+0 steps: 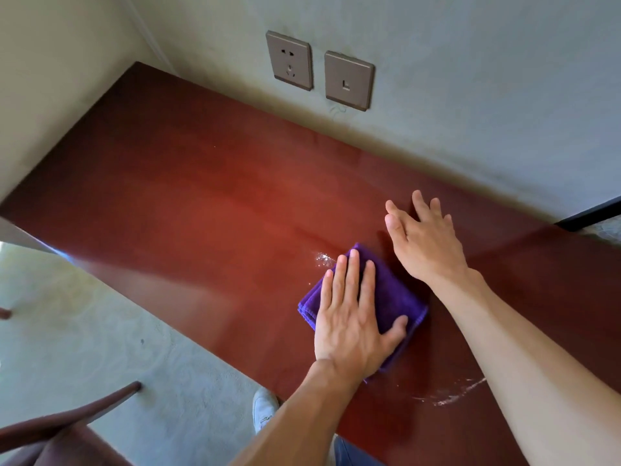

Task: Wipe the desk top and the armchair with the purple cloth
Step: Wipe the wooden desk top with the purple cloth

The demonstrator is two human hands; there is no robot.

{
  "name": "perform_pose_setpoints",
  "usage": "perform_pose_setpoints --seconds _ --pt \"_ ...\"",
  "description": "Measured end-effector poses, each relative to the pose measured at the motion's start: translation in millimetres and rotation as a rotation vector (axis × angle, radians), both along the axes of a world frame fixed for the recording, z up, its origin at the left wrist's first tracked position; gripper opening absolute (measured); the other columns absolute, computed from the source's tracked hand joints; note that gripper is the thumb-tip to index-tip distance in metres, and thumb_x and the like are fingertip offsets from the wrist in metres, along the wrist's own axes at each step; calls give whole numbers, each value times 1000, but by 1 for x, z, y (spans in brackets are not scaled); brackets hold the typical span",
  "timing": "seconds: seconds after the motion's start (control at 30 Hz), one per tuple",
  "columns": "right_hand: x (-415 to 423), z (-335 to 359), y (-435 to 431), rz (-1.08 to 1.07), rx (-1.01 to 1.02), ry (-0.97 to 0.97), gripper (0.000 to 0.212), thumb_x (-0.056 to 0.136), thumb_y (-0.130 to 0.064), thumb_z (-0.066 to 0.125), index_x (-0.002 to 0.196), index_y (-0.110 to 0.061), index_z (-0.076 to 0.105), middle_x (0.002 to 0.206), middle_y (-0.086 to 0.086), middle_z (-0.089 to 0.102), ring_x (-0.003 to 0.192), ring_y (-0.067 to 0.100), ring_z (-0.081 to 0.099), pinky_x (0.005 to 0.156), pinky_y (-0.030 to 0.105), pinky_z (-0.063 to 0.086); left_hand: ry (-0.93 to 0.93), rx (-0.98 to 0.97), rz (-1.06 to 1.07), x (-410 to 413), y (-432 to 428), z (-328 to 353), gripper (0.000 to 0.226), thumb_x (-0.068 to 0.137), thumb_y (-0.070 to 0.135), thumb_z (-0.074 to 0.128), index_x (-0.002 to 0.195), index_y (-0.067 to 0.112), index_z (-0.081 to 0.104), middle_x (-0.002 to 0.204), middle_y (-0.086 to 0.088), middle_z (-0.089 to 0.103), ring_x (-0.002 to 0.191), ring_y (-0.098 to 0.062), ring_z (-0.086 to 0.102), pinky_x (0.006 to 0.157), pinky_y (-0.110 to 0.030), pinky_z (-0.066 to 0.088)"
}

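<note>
A folded purple cloth (393, 299) lies on the red-brown desk top (188, 196), right of centre. My left hand (353, 317) presses flat on the cloth, fingers spread and pointing away from me. My right hand (425, 240) hovers just beyond the cloth with fingers apart and nothing in it. White dusty smears (324, 258) show off the cloth's far corner, and a second streak (453, 395) runs near the front edge. Part of the wooden armchair (57, 428) shows at the bottom left.
The desk stands against a pale wall with a power socket (289, 60) and a second wall plate (348, 80). A side wall closes the desk's left end. Grey carpet (111, 334) lies below, with my shoe (265, 406) by the desk edge.
</note>
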State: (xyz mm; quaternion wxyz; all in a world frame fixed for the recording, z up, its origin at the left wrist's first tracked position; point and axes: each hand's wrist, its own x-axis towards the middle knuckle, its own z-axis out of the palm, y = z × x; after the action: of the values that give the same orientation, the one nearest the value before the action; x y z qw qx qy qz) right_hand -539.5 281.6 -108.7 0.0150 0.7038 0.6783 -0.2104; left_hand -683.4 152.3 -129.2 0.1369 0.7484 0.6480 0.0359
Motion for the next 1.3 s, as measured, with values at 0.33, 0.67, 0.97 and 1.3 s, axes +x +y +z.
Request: perform_pose_setpoints --seconds 0.33,0.67,0.97,1.3 --pt "-35 -9 3 -208 137 -16 51 101 -59 20 129 -32 54 161 12 29 150 43 16 116 67 16 35 89 113 -76 56 -9 96 90 72 38 161 9 22 170 -15 5 158 -28 0 127 -48 9" --pt "-79 -11 18 -314 197 -130 60 100 -56 26 132 -15 54 153 23 37 147 47 21 118 65 15 61 93 217 -149 125 -9 96 90 74 29 162 13 13 170 -14 -4 158 -25 -7 128 -44 0" --pt "-198 4 85 52 288 101 56 104 -46 30 155 -22 32 166 15 16 154 37 8 124 48 5 108 103 209 -222 194 -7 95 90 75 24 163 15 11 171 -12 -4 158 -25 -7 128 -45 1" --pt "-267 -5 121 -50 -20 -78 59 102 -58 14 158 -37 17 166 18 1 149 51 -1 117 68 8 113 109 267 -292 269 -9 93 91 76 22 163 18 11 170 -13 -3 158 -25 -6 128 -44 2"
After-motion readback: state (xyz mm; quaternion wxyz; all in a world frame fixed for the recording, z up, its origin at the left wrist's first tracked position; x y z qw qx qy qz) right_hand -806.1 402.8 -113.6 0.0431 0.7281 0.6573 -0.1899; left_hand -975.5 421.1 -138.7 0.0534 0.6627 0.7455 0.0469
